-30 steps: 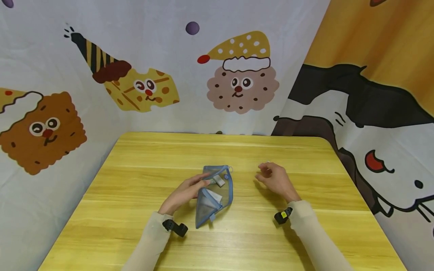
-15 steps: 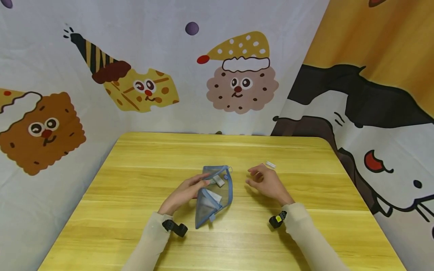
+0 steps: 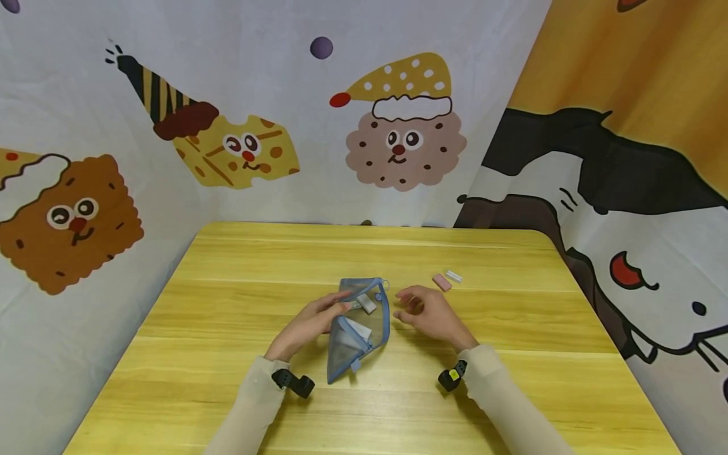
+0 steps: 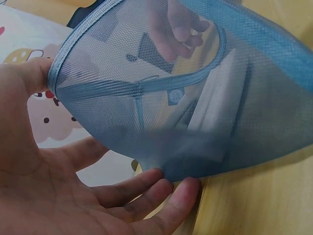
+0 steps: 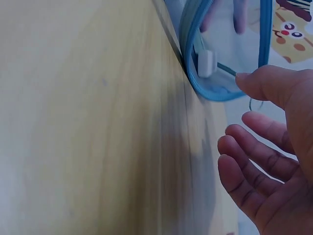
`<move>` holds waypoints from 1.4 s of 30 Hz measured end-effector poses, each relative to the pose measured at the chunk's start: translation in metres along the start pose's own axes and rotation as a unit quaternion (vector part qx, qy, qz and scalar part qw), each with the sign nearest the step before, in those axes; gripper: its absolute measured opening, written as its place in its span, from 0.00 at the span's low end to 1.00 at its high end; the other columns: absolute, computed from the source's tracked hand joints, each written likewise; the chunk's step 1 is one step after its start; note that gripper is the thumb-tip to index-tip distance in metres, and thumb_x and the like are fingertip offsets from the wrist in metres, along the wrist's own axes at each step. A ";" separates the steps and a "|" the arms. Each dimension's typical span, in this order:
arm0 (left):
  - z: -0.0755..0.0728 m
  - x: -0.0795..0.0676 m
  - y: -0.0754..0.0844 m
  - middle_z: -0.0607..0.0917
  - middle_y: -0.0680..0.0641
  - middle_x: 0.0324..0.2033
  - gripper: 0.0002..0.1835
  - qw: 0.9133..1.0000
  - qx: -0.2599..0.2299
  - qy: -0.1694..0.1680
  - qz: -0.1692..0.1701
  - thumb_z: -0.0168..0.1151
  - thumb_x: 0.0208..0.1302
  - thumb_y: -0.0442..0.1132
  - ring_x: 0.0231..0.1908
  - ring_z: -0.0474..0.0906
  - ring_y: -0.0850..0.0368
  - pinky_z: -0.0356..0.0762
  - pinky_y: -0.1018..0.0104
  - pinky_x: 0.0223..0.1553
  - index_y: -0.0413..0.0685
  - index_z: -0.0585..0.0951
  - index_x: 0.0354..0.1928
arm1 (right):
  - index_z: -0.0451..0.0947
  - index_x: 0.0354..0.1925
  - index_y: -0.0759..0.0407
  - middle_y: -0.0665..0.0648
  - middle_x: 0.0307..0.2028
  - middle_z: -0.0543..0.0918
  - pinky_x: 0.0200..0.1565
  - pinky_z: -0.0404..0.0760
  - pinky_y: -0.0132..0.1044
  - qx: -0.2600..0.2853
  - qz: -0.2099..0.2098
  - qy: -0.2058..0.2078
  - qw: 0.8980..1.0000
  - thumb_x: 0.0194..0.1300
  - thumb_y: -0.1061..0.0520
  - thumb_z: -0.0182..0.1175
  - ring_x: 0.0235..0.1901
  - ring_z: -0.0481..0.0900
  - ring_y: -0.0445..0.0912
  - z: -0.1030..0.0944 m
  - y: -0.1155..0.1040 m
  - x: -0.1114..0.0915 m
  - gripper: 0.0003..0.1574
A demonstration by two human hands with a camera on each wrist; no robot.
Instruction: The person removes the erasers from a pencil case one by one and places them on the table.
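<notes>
A blue-trimmed mesh zip pouch [image 3: 335, 357] stands with its mouth gaping to the right. My left hand [image 3: 313, 319] holds it from the left; in the left wrist view the thumb is at the rim and the fingertips touch the mesh below. Through the opening show a small whitish block [image 3: 366, 303] and a flat white item [image 3: 359, 328], kinds unclear. Just right of the mouth hovers my right hand [image 3: 429, 313], fingers loosely bent and holding nothing. Beyond it, a pink eraser-like block [image 3: 441, 282] lies on the table.
A small white piece [image 3: 454, 276] lies beside the pink block on the wooden table [image 3: 256, 253]. Behind the table's far edge hangs a curtain [image 3: 244, 57] printed with cartoon figures. A wrist camera [image 3: 452, 377] sits on each arm.
My right hand has moved left, away from the pink block and white piece, which now show in full, and closer to the pouch mouth. The left hand and pouch stay put.
</notes>
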State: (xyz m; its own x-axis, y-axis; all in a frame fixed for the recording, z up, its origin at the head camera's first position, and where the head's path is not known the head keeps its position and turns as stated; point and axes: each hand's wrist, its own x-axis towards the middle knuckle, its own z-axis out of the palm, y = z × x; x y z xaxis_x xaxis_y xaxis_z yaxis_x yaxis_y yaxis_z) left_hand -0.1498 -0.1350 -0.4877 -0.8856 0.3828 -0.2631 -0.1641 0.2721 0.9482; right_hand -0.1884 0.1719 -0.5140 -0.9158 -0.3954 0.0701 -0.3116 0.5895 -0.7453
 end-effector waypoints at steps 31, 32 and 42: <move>0.001 -0.001 0.004 0.70 0.47 0.74 0.35 1.000 -0.006 0.000 -0.010 0.55 0.74 0.61 0.72 0.68 0.42 0.74 0.39 0.66 0.62 0.65 0.78 | 0.87 0.51 0.63 0.59 0.42 0.90 0.34 0.83 0.30 -0.024 -0.016 0.001 1.000 0.63 0.58 0.71 0.32 0.82 0.40 0.035 -0.034 0.019 0.18; 0.001 -0.001 0.004 0.70 0.47 0.75 0.35 1.000 -0.005 0.000 -0.009 0.55 0.74 0.62 0.72 0.68 0.42 0.74 0.39 0.66 0.62 0.65 0.78 | 0.88 0.50 0.63 0.58 0.41 0.90 0.34 0.83 0.31 -0.030 -0.015 0.003 0.999 0.63 0.58 0.71 0.32 0.82 0.40 0.037 -0.034 0.020 0.18; 0.002 -0.001 0.006 0.69 0.47 0.75 0.35 1.000 0.000 -0.003 -0.013 0.56 0.74 0.62 0.72 0.68 0.44 0.74 0.39 0.66 0.63 0.65 0.78 | 0.90 0.45 0.62 0.56 0.35 0.90 0.34 0.84 0.35 -0.066 0.013 0.026 0.997 0.60 0.53 0.74 0.32 0.85 0.42 0.049 -0.037 0.029 0.17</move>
State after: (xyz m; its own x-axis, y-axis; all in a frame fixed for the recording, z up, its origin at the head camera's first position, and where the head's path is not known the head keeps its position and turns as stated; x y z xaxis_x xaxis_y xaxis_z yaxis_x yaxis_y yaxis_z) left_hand -0.1492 -0.1316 -0.4819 -0.8780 0.3813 -0.2892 -0.1870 0.2829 0.9407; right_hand -0.1911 0.1045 -0.5170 -0.9345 -0.3447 0.0890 -0.3160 0.6879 -0.6534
